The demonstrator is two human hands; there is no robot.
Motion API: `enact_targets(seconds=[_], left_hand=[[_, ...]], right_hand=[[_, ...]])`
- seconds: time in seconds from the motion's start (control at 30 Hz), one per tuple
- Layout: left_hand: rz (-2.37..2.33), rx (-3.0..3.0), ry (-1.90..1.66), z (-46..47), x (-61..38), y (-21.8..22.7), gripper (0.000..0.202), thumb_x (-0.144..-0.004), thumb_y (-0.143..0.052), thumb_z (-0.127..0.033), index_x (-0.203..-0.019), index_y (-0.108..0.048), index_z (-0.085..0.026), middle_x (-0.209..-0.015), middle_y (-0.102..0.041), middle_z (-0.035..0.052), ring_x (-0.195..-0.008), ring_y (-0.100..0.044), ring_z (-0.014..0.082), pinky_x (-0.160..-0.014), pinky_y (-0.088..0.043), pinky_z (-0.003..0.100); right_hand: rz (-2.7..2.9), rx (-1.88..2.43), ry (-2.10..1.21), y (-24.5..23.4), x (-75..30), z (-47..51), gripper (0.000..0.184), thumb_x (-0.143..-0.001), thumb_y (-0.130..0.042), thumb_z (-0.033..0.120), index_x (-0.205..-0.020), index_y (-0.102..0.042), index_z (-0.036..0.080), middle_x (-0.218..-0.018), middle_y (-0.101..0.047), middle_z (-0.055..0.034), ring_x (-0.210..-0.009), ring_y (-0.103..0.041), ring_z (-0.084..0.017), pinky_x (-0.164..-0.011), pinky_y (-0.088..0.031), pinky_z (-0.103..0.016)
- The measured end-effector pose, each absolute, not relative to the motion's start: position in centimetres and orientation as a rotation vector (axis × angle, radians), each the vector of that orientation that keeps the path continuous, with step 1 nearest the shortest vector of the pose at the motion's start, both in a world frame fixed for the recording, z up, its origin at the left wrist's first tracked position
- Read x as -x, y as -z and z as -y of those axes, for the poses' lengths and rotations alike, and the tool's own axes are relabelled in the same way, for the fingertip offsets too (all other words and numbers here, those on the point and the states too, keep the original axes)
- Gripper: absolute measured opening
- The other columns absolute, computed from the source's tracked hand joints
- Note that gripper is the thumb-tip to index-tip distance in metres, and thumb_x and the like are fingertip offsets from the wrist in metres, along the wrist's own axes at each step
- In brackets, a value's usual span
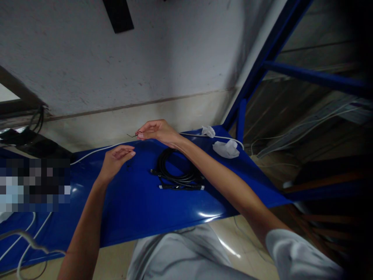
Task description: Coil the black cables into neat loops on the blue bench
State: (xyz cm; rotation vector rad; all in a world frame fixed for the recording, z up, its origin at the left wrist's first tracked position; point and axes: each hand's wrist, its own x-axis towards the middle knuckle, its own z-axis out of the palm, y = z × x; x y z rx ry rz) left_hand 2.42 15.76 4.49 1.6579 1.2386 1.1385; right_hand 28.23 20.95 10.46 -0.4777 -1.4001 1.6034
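Observation:
My right hand (153, 130) is raised over the back edge of the blue table (125, 212), its thumb and fingertips pinched on a thin, kinked black twist tie (132, 135). The tie's loose end sticks out to the left. Lower and to the left, my left hand (118, 160) hovers over the table with curled fingers, the thumb a little apart from them and nothing visible between. Below my right forearm lies a coiled black cable (170, 177). Its plugs point left and toward the table's front; the forearm covers part of the coil's right side.
Two crumpled white plastic pieces (226, 149) lie at the table's right end. A white cable (100, 149) runs along the wall side. Blue metal framing (240, 116) rises at the right. Looped white cables (32, 229) and a blurred-out area occupy the left.

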Motion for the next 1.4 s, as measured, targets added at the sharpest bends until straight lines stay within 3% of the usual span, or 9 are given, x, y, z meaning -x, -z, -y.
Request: enact_targets(seconds=[0.2,0.33,0.47,0.7,0.87,0.97,1.07,1.2,1.4], left_hand=[[-1.310,-1.908,-0.974,-16.7,-1.9,-2.4,0.040,-0.085,-0.087,-0.054,-0.108,-0.081,-0.021,-0.103,-0.081,0.0092,-0.095,-0.076,0.0239,-0.095,-0.060,0.040],[-1.316,-2.172,-0.864,-16.6,-2.1,-2.0,0.027,-0.094,-0.078,-0.049,-0.104,-0.082,-0.025,-0.100,-0.079,0.0075,-0.090,-0.072,0.0230,-0.088,-0.057,0.037],[-1.288,-2.345,-0.760,-16.8,-2.1,-1.6,0.022,-0.098,-0.071,-0.043,-0.097,-0.081,-0.025,-0.098,-0.078,0.0084,-0.088,-0.072,0.0248,-0.087,-0.055,0.039],[-1.342,-2.466,-0.737,-16.7,-2.7,-1.7,0.018,-0.100,-0.067,-0.037,-0.094,-0.080,-0.025,-0.102,-0.080,0.0094,-0.099,-0.071,0.0306,-0.102,-0.049,0.049],[-1.287,-2.364,-0.810,-15.3,-6.8,-2.5,0.023,-0.103,-0.065,-0.042,-0.101,-0.079,-0.025,-0.101,-0.078,0.0079,-0.095,-0.071,0.0264,-0.091,-0.052,0.041],[-1.205,-2.328,-0.789,-15.0,-10.0,-3.0,0.026,-0.106,-0.061,-0.045,-0.106,-0.079,-0.025,-0.099,-0.077,0.0072,-0.092,-0.071,0.0248,-0.083,-0.053,0.037],[-1.199,-2.327,-0.770,-15.8,-12.8,-3.5,0.030,-0.107,-0.058,-0.047,-0.111,-0.077,-0.024,-0.103,-0.077,0.0082,-0.094,-0.072,0.0254,-0.084,-0.054,0.037],[-1.178,-2.397,-0.689,-17.4,-15.9,-3.8,0.037,-0.096,-0.077,-0.049,-0.124,-0.076,-0.025,-0.115,-0.077,0.0099,-0.102,-0.073,0.0288,-0.092,-0.056,0.041],[-1.140,-2.551,-0.666,-18.0,-18.3,-3.8,0.023,-0.104,-0.069,-0.038,-0.120,-0.081,-0.026,-0.118,-0.079,0.0102,-0.109,-0.074,0.0314,-0.096,-0.055,0.042]], right_hand=[[1.402,0.439,-1.584,-11.9,-29.3,-21.0,0.036,-0.067,-0.104,0.035,-0.088,-0.081,0.016,-0.104,-0.084,-0.0059,-0.098,-0.078,-0.016,-0.094,-0.064,-0.031],[1.456,0.570,-1.428,-11.5,-31.4,-20.5,0.034,-0.071,-0.100,0.037,-0.090,-0.081,0.016,-0.104,-0.084,-0.0061,-0.097,-0.078,-0.017,-0.095,-0.063,-0.032],[1.560,0.811,-1.228,-8.1,-35.4,-19.8,0.031,-0.075,-0.095,0.040,-0.090,-0.083,0.017,-0.097,-0.084,-0.0066,-0.091,-0.078,-0.019,-0.092,-0.062,-0.034],[1.412,1.070,-0.977,-0.4,-40.3,-18.7,0.029,-0.081,-0.088,0.045,-0.092,-0.082,0.018,-0.102,-0.084,-0.0097,-0.094,-0.079,-0.023,-0.093,-0.061,-0.038],[1.346,1.126,-0.987,2.1,-39.7,-19.0,0.031,-0.081,-0.085,0.047,-0.089,-0.080,0.017,-0.092,-0.083,-0.0082,-0.083,-0.077,-0.021,-0.083,-0.060,-0.034],[1.276,1.101,-1.069,2.3,-39.3,-19.1,0.033,-0.079,-0.086,0.047,-0.090,-0.080,0.016,-0.093,-0.084,-0.0084,-0.084,-0.077,-0.020,-0.084,-0.060,-0.033],[1.213,1.067,-1.116,1.9,-39.1,-18.8,0.032,-0.077,-0.087,0.045,-0.092,-0.080,0.017,-0.095,-0.084,-0.0084,-0.089,-0.078,-0.021,-0.088,-0.061,-0.033],[1.146,1.008,-1.147,0.8,-38.8,-18.2,0.032,-0.076,-0.089,0.044,-0.092,-0.080,0.018,-0.094,-0.084,-0.0069,-0.089,-0.079,-0.020,-0.090,-0.062,-0.034],[1.121,0.952,-1.148,-0.2,-38.5,-17.7,0.034,-0.074,-0.091,0.044,-0.094,-0.082,0.018,-0.100,-0.084,-0.0066,-0.090,-0.078,-0.019,-0.091,-0.062,-0.033]])
